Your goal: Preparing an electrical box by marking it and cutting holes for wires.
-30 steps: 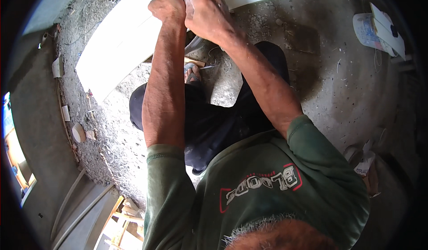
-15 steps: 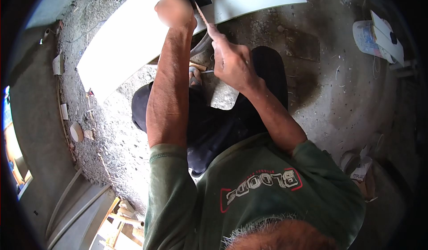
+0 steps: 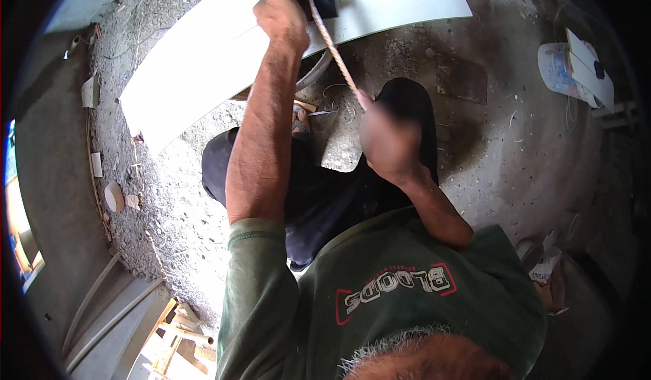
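Strip (image 3: 333, 45), thin and pale with small marks, runs at a slant from a dark block (image 3: 326, 4) on a white board (image 3: 196, 75) down to the right hand (image 3: 392, 139), by the right knee (image 3: 409, 94). The right hand seems to pinch the near end, but it is too blurry to see each finger. The left hand (image 3: 281, 17) is curled up at the block's left side, and I cannot tell if it grips the block. I think the step now is holding the strip straight between both hands. The next move calls for a firm pinch and a steady left hand. Farther out, a bucket (image 3: 555, 68) sits on the grey floor (image 3: 502, 197)
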Action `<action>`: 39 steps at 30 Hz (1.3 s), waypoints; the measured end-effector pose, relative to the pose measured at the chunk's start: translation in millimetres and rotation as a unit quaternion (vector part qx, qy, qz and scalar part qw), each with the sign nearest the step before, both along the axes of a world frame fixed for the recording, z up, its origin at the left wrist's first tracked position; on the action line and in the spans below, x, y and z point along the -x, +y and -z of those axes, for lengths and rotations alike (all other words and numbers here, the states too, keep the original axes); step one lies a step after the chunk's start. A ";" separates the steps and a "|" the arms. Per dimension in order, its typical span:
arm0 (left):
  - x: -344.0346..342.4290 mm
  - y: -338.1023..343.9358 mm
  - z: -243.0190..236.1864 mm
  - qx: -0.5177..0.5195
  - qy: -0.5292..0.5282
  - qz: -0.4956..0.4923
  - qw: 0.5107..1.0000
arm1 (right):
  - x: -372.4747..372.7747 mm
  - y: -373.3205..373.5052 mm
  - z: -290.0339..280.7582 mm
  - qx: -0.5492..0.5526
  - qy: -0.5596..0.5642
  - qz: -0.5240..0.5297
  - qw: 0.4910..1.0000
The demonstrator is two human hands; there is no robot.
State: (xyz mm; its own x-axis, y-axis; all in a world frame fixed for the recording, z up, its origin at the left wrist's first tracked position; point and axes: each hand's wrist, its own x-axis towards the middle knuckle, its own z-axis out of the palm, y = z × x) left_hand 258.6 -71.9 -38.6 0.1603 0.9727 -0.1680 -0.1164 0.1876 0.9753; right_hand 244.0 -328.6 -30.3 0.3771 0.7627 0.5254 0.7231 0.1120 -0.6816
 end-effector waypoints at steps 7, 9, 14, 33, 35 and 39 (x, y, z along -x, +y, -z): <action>-1.7 -7.0 -22.3 0.079 -0.033 -0.060 0.994 | 5.4 7.0 -54.6 0.131 -0.001 0.005 0.991; 5.3 -1.9 -23.8 0.057 -0.051 -0.059 0.995 | 6.2 13.5 -67.5 0.112 0.007 -0.007 0.994; -2.8 -2.2 -41.4 0.151 -0.107 0.012 0.983 | -13.1 6.9 -36.9 0.076 -0.043 -0.022 0.996; 18.1 38.2 -14.7 0.164 -0.353 0.072 0.918 | -29.3 26.5 -50.5 0.059 0.081 0.009 0.995; 11.9 33.7 -18.7 0.186 -0.313 0.057 0.930 | -31.5 27.2 -47.8 0.072 0.104 0.017 0.992; 6.6 29.3 -16.9 0.095 -0.226 0.011 0.969 | -27.7 41.6 -44.4 0.017 0.117 0.024 0.993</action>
